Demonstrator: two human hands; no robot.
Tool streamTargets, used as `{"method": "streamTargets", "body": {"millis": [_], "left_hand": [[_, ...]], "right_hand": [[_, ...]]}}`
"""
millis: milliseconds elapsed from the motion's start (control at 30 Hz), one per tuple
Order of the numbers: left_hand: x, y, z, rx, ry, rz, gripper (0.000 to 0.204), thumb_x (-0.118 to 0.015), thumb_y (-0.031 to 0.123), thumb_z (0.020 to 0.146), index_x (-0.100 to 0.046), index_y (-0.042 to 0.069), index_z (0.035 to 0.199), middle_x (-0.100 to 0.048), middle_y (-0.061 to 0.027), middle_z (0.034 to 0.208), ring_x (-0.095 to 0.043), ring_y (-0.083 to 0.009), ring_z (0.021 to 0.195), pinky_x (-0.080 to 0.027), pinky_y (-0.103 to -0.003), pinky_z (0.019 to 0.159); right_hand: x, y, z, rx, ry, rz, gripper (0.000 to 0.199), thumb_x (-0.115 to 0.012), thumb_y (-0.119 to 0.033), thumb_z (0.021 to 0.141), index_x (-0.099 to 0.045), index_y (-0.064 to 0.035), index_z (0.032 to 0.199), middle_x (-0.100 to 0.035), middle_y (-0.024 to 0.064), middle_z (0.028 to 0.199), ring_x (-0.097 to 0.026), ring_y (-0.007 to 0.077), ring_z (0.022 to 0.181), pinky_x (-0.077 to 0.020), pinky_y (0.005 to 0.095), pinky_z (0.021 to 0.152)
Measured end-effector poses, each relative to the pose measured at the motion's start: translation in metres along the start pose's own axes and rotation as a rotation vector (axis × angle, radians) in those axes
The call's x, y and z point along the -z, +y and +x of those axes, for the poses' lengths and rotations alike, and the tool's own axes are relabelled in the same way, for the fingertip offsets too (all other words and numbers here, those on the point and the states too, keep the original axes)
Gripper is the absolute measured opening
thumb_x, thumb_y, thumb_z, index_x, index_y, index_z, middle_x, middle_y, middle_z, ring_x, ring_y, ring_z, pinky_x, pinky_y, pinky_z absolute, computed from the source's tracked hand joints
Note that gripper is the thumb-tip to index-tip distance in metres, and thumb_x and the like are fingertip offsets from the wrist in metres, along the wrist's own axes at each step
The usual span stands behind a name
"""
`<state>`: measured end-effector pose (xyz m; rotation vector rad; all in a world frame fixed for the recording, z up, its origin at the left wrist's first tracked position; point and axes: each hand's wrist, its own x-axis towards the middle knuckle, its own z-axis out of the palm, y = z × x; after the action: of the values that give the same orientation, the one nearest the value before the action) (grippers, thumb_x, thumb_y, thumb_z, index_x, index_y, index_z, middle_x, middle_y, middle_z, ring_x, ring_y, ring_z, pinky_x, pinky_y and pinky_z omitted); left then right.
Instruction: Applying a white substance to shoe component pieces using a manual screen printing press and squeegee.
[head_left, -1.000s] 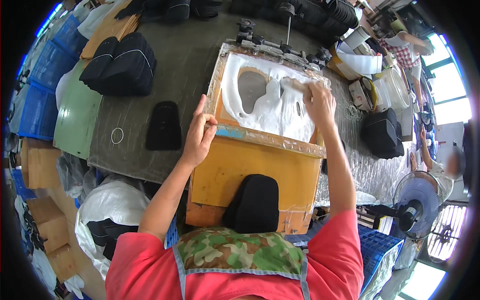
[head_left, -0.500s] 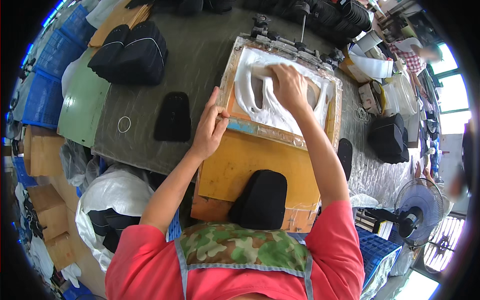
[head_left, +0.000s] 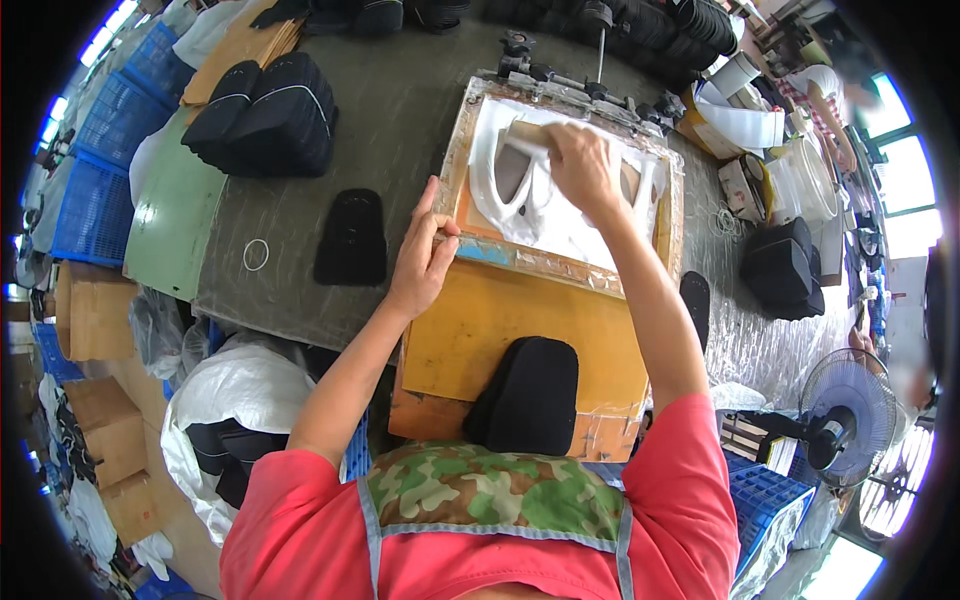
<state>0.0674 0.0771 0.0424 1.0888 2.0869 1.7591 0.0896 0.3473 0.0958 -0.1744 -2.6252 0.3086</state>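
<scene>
A screen-printing frame (head_left: 561,268) with a wooden rim lies before me, white paste (head_left: 535,215) smeared thickly over its mesh. My left hand (head_left: 425,250) grips the frame's near left corner, the index finger stretched up along the side and the other fingers curled. In my right hand (head_left: 582,165) is a squeegee (head_left: 527,133), a flat light-brown blade partly hidden by my fingers and held over the far part of the mesh. Under the frame extends a yellow-brown board (head_left: 460,340). Close to my body, a stack of black insole-shaped pads (head_left: 535,390) stands on it.
Tied stacks of black pads (head_left: 290,115) sit at the far left, and another stack (head_left: 782,270) at the right. Single black pads lie left (head_left: 350,238) and right (head_left: 694,308) of the frame. A metal hinge clamp (head_left: 595,92) runs along its far edge. A fan (head_left: 845,420) stands right.
My right hand has shifted slightly to the right with the squeegee, and the white paste lies differently on the mesh. My left hand keeps its hold on the corner.
</scene>
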Motion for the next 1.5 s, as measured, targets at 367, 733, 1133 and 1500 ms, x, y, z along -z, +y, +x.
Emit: {"method": "streamTargets", "body": {"millis": [367, 733, 1133, 1500], "left_hand": [[0.005, 0.003, 0.001, -0.008, 0.007, 0.033, 0.006, -0.051, 0.005, 0.091, -0.053, 0.004, 0.097, -0.023, -0.0237, 0.156, -0.054, -0.0191, 0.108, -0.045, -0.031, 0.082], [0.035, 0.099, 0.06, -0.197, 0.082, -0.095, 0.034, -0.043, 0.031, 0.103, -0.051, 0.004, 0.123, -0.054, -0.0085, 0.123, -0.046, -0.0175, 0.122, -0.032, -0.035, 0.107], [0.038, 0.018, 0.097, 0.254, 0.086, -0.137, 0.029, -0.049, 0.02, 0.096, -0.064, 0.002, 0.113, -0.065, -0.007, 0.113, -0.062, -0.0195, 0.104, -0.047, -0.033, 0.092], [-0.05, -0.013, 0.128, 0.025, -0.213, 1.045, 0.029, -0.064, 0.012, 0.084, -0.053, 0.005, 0.11, -0.059, -0.0129, 0.114, -0.057, -0.0344, 0.11, -0.046, -0.052, 0.087]], "right_hand": [[0.07, 0.054, 0.024, -0.239, -0.189, -0.096, 0.027, -0.058, -0.01, 0.075, -0.064, -0.0058, 0.101, -0.067, 0.0169, 0.097, -0.064, 0.037, 0.093, -0.0497, 0.0452, 0.084], [0.277, -0.022, -0.059, 0.292, -0.206, 0.787, 0.023, -0.064, -0.011, 0.077, -0.068, 0.0051, 0.093, -0.068, 0.0121, 0.09, -0.065, 0.0176, 0.087, -0.0507, 0.0295, 0.08], [0.066, 0.077, -0.103, -0.528, -0.133, 0.159, 0.031, -0.069, -0.023, 0.08, -0.068, -0.005, 0.105, -0.069, 0.0127, 0.1, -0.065, 0.029, 0.096, -0.0501, 0.0393, 0.086], [0.03, 0.085, -0.108, -0.64, 0.099, 0.471, 0.027, -0.072, -0.022, 0.082, -0.069, -0.0038, 0.102, -0.071, 0.014, 0.095, -0.068, 0.0262, 0.091, -0.0514, 0.0363, 0.08]]}}
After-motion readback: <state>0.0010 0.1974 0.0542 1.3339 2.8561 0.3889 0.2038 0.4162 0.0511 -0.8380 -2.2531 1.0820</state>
